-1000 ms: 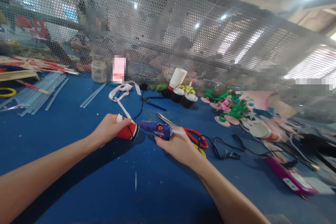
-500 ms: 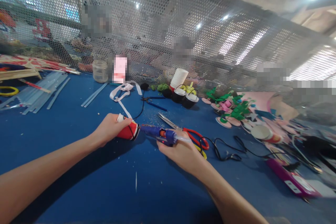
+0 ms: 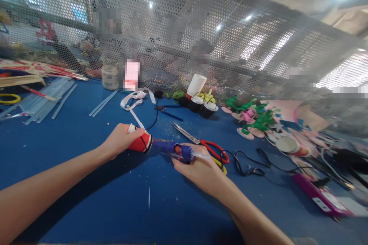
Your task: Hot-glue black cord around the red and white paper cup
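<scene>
My left hand (image 3: 122, 140) grips a small red paper cup (image 3: 140, 141) on its side, its black-and-white banded end facing right. White ribbon (image 3: 136, 118) and black cord run from the cup's far side. In my right hand (image 3: 198, 166) is a blue hot glue gun (image 3: 169, 147), with a clear glue stick out of its back and a small red light on it. The gun's nozzle is at the cup's banded end; whether it touches cannot be made out. Just beyond my right hand lie open scissors (image 3: 201, 142) with red and yellow handles.
Blue pliers (image 3: 171, 111), small black-and-white buckets (image 3: 209, 109) and stacked white cups (image 3: 197, 85) stand farther back. Glue sticks (image 3: 48, 101) and a clear jar (image 3: 110, 77) are at left. Green paper plants (image 3: 258, 118), a black cable (image 3: 244, 166) and a purple power strip (image 3: 319, 197) lie right.
The glue gun has shifted very slightly left and down at the cup's end. My left hand and the cup stay almost still.
</scene>
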